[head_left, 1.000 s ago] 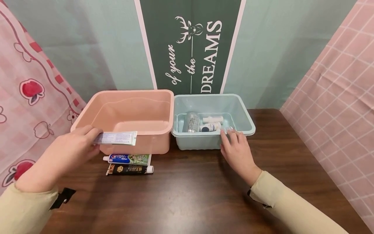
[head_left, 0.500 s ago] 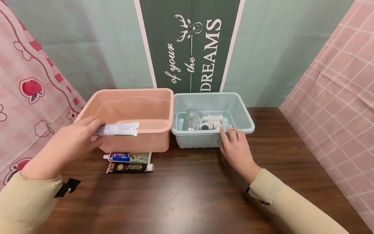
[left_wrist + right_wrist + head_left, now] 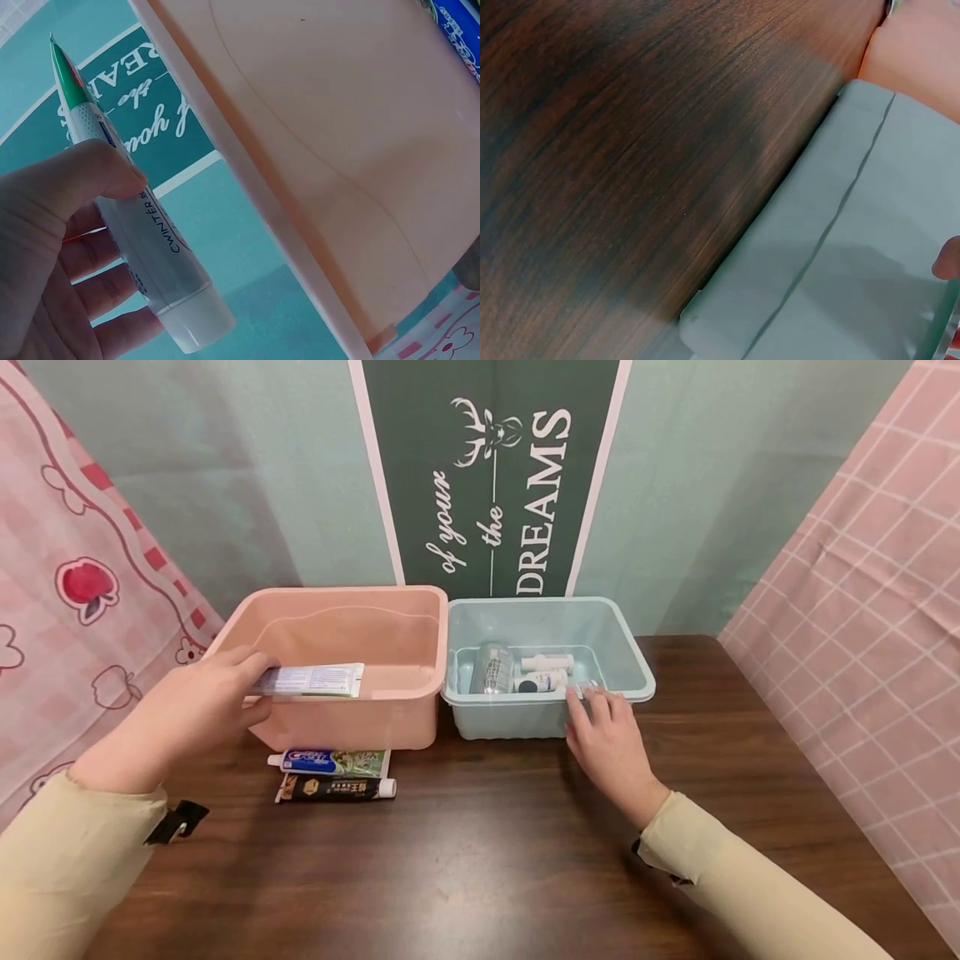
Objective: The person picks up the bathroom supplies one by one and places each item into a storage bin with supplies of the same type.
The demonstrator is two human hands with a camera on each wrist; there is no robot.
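Apparently mid-transfer, the left hand curls round a tube by the pink bin; lowering it inside seems next. The right hand touches the blue bin, grip unclear.

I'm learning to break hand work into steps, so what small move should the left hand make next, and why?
Probably ease the white toothpaste tube slightly forward, then lower it into the peach bin: the left hand holds it, the head view shows it overlapping the bin's near rim, and the opening lies just beyond.
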